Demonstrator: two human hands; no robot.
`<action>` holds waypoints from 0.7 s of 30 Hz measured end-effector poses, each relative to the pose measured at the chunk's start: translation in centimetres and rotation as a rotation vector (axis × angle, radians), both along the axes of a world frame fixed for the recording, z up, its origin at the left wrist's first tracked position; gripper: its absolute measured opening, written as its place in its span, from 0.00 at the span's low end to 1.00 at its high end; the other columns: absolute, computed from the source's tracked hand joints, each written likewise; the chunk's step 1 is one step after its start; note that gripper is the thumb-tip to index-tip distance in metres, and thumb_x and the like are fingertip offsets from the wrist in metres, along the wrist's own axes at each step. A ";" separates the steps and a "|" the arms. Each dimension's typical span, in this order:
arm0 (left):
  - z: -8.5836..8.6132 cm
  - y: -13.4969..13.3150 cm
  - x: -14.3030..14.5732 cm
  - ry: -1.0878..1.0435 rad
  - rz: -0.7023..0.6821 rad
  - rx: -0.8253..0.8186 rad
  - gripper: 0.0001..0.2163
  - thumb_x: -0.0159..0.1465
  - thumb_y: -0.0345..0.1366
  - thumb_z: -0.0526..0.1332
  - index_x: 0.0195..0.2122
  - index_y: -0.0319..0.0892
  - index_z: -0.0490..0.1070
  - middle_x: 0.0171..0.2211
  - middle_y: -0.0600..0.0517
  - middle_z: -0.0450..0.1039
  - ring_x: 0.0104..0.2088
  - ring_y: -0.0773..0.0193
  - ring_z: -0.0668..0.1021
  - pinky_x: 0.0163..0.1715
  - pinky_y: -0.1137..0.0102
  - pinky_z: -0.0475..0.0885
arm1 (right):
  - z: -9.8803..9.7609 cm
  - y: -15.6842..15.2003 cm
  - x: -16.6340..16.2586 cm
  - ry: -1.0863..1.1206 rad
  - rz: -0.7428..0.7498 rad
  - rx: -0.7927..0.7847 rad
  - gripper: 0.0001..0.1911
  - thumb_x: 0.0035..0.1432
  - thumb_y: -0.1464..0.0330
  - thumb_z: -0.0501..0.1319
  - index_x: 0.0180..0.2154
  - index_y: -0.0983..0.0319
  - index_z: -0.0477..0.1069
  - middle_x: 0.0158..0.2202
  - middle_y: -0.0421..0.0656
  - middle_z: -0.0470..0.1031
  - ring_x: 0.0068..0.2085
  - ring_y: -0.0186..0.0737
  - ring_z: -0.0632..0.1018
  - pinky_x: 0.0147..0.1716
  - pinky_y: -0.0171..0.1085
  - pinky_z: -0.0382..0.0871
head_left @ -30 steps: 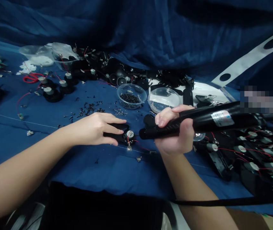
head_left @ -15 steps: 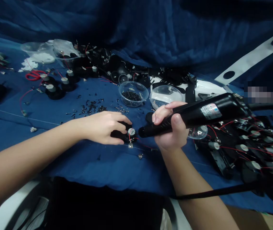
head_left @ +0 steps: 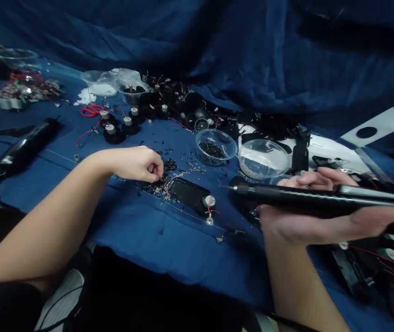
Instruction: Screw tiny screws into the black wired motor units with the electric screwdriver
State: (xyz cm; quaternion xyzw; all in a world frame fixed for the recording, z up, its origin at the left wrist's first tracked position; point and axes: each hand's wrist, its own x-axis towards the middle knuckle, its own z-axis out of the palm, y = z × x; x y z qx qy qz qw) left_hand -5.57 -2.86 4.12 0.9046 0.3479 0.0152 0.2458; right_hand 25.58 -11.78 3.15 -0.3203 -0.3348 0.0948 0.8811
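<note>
My right hand [head_left: 304, 226] is wrapped round a black electric screwdriver [head_left: 273, 193], held level with its thin bit pointing left. Over a pile of small screws [head_left: 165, 189] hovers my left hand [head_left: 143, 165], its fingertips pinched together; whatever they may hold is hidden. Just right of that pile a long black plastic housing [head_left: 190, 192] lies on the blue cloth. At its right end sits a small white-topped motor [head_left: 209, 201], with red wires running to a little metal contact [head_left: 210, 221].
Two clear plastic bowls stand behind: one with dark screws [head_left: 214, 159], another [head_left: 264, 161] to its right. A second black screwdriver [head_left: 27, 145] lies at left. Motors on black bases [head_left: 114, 133], red wire [head_left: 91, 110] and heaped black parts [head_left: 197, 110] line the back.
My left hand has left the black housing and moved left to the screws, fingers now pinched. The screwdriver has moved right, its bit now showing. The view has shifted left.
</note>
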 end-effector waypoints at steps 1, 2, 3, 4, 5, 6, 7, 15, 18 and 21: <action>0.4 -0.9 0.2 0.001 -0.035 -0.003 0.07 0.62 0.33 0.64 0.37 0.44 0.83 0.32 0.54 0.82 0.30 0.67 0.80 0.31 0.75 0.71 | 0.1 0.2 0.0 0.009 -0.067 0.010 0.32 0.72 0.51 0.46 0.31 0.61 0.81 0.24 0.42 0.67 0.22 0.35 0.70 0.19 0.41 0.55; 0.7 -1.9 0.7 -0.034 -0.070 0.015 0.06 0.64 0.34 0.65 0.37 0.45 0.83 0.32 0.54 0.81 0.31 0.67 0.80 0.32 0.75 0.71 | 0.1 0.3 0.1 0.010 -0.118 0.018 0.34 0.74 0.53 0.44 0.31 0.61 0.81 0.23 0.43 0.68 0.23 0.36 0.72 0.21 0.41 0.58; 0.9 -3.1 1.3 -0.090 -0.114 0.029 0.06 0.65 0.35 0.66 0.39 0.46 0.83 0.33 0.54 0.80 0.32 0.67 0.80 0.33 0.75 0.71 | 0.0 0.4 0.1 0.004 -0.145 0.016 0.34 0.75 0.54 0.42 0.32 0.61 0.82 0.24 0.43 0.69 0.23 0.37 0.74 0.22 0.42 0.61; 0.9 -4.4 2.1 -0.153 -0.156 0.054 0.06 0.67 0.35 0.66 0.40 0.46 0.83 0.31 0.55 0.79 0.30 0.68 0.79 0.33 0.74 0.71 | -0.3 0.6 0.1 -0.006 -0.150 0.005 0.34 0.75 0.55 0.42 0.32 0.61 0.82 0.23 0.43 0.70 0.24 0.37 0.74 0.24 0.42 0.62; 0.6 -5.6 2.9 -0.191 -0.183 0.102 0.06 0.69 0.35 0.65 0.41 0.46 0.83 0.30 0.55 0.78 0.30 0.68 0.78 0.34 0.74 0.71 | -0.5 0.7 0.1 -0.015 -0.141 -0.014 0.34 0.75 0.56 0.42 0.33 0.61 0.82 0.23 0.43 0.70 0.24 0.37 0.74 0.25 0.43 0.64; 0.1 -6.8 3.7 -0.204 -0.185 0.195 0.07 0.71 0.34 0.63 0.41 0.45 0.83 0.30 0.55 0.77 0.30 0.67 0.78 0.33 0.73 0.70 | -0.8 0.7 0.0 -0.025 -0.124 -0.037 0.33 0.75 0.55 0.42 0.34 0.61 0.82 0.24 0.42 0.71 0.25 0.38 0.74 0.26 0.42 0.64; -0.5 -7.8 4.3 -0.173 -0.173 0.315 0.09 0.72 0.32 0.62 0.38 0.43 0.82 0.29 0.53 0.77 0.30 0.65 0.78 0.31 0.71 0.69 | -1.0 0.8 0.0 -0.041 -0.109 -0.053 0.32 0.75 0.55 0.43 0.35 0.61 0.81 0.24 0.42 0.72 0.25 0.38 0.74 0.27 0.42 0.65; -3.6 -8.5 5.4 0.080 -0.361 0.729 0.08 0.69 0.25 0.63 0.34 0.40 0.78 0.28 0.51 0.72 0.28 0.60 0.74 0.27 0.65 0.62 | -1.7 0.6 0.0 -0.113 -0.036 -0.072 0.28 0.72 0.49 0.48 0.39 0.61 0.78 0.24 0.38 0.74 0.26 0.38 0.72 0.29 0.40 0.63; -3.6 -7.9 5.7 0.106 -0.394 0.761 0.09 0.69 0.24 0.63 0.32 0.39 0.77 0.27 0.51 0.72 0.27 0.61 0.72 0.26 0.65 0.59 | -1.8 0.6 0.2 -0.132 -0.011 -0.077 0.28 0.70 0.46 0.51 0.40 0.60 0.78 0.24 0.37 0.75 0.25 0.37 0.71 0.28 0.40 0.60; -3.7 -7.9 5.9 0.138 -0.424 0.765 0.09 0.69 0.24 0.62 0.31 0.39 0.75 0.27 0.51 0.72 0.25 0.62 0.71 0.25 0.64 0.57 | -1.9 0.7 0.4 -0.111 0.026 -0.078 0.29 0.67 0.43 0.53 0.40 0.60 0.77 0.24 0.37 0.75 0.25 0.37 0.71 0.28 0.40 0.59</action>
